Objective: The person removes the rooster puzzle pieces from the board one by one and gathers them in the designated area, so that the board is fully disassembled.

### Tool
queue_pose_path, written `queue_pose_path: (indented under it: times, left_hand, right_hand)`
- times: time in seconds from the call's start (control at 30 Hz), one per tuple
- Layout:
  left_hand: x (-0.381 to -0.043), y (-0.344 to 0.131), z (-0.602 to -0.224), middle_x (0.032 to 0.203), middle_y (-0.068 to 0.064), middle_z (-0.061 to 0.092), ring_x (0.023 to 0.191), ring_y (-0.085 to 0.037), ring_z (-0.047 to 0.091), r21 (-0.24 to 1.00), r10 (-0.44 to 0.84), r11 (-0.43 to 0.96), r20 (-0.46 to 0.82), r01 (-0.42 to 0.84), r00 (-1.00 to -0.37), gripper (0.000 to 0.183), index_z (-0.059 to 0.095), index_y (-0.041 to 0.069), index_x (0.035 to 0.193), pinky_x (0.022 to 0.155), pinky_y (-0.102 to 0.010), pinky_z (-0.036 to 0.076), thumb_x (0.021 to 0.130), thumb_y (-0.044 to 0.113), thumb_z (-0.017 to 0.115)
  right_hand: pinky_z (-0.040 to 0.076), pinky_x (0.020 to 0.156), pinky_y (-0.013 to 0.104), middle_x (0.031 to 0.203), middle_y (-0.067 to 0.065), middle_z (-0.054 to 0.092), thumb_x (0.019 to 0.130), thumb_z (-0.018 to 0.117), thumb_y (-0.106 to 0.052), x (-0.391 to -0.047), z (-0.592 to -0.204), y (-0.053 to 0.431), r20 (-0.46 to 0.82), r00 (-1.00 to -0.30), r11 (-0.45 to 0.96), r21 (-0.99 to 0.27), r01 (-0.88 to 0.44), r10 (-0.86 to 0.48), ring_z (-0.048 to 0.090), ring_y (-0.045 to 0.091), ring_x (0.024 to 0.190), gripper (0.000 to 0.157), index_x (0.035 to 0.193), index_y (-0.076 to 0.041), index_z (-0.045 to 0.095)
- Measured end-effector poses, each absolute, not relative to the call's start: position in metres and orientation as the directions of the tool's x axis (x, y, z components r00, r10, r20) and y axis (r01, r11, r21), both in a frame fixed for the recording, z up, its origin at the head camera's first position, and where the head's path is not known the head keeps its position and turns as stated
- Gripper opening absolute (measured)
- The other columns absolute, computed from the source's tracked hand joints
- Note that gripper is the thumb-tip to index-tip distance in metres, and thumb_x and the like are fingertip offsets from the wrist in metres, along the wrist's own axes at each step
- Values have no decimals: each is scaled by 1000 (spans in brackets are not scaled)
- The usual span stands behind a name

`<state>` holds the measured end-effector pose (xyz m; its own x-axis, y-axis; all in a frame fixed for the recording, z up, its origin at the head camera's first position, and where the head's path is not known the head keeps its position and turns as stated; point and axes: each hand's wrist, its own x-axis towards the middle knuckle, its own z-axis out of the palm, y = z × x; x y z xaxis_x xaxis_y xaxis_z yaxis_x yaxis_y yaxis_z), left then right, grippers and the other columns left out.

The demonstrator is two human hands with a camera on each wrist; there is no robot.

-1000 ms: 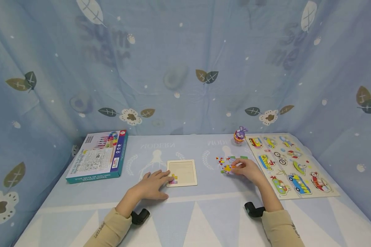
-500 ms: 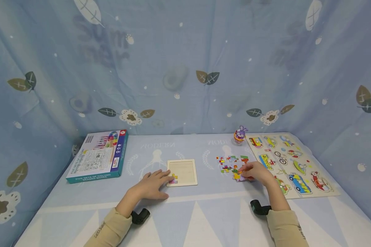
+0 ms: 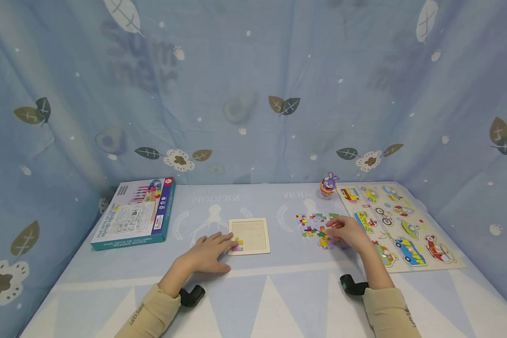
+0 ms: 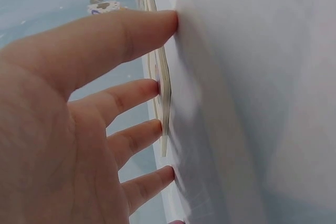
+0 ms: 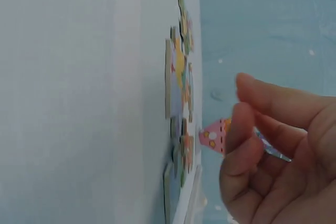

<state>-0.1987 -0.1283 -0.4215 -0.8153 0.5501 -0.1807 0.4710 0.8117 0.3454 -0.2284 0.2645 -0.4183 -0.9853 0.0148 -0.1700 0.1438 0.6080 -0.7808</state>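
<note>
My left hand [image 3: 210,253] lies spread at the left side of a shallow wooden puzzle tray [image 3: 255,237]; in the left wrist view its fingertips reach the tray's edge [image 4: 166,90]. One yellow and pink jigsaw piece [image 3: 237,245] sits in the tray's near left corner, by the index fingertip. My right hand [image 3: 349,232] hovers over the right side of a group of loose jigsaw pieces [image 3: 309,231]. In the right wrist view, its thumb and fingers are loosely bent, with a gap and no piece between them. A yellow piece [image 3: 323,242] lies just left of this hand.
At the right lies a board of vehicle pictures [image 3: 388,225], close to my right forearm. A purple rabbit toy [image 3: 327,184] stands behind the loose pieces. A flat box [image 3: 135,213] lies at the left. A patterned blue curtain [image 3: 253,117] hangs behind the table.
My right hand moved the yellow piece right and nearer, let it go, and has since risen slightly away from it. My left hand and the tray have stayed put.
</note>
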Motion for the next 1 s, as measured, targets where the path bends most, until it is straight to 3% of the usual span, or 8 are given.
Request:
queue_pose_path:
  times: [0.2,0.57,0.83,1.0]
  left_hand:
    - [-197,-127,-419,147,-8,34,136,-36,25,352,557,805,-174,477,-812,64,45,15,137,104,-63,16,79,31,68]
    - [-199,-129,-419,149,-11,27,136,-34,24,407,558,789,-164,460,-813,70,41,13,139,103,-64,15,78,31,71]
    - [-198,-135,-415,152,-13,20,137,-41,15,345,491,847,-215,405,-844,81,33,12,144,99,-71,-1,77,38,71]
    - [-200,-135,-415,152,-14,20,138,-41,13,325,448,875,-259,359,-856,81,33,14,144,97,-73,-1,77,43,69]
  right_hand:
    - [44,59,28,79,4,56,84,66,-15,-235,-419,252,-52,-998,565,-823,61,33,53,17,69,26,104,1,63]
    - [46,64,31,85,6,61,85,66,-16,-240,-415,209,-17,-999,515,-857,-5,-38,55,18,76,21,101,-2,64]
    - [43,61,25,80,3,58,80,71,-14,-243,-416,164,1,-995,519,-853,-53,-100,52,15,74,17,95,-6,67]
    - [44,62,25,77,2,60,79,72,-12,-243,-416,133,17,-981,488,-866,-110,-192,54,14,72,16,93,-6,67]
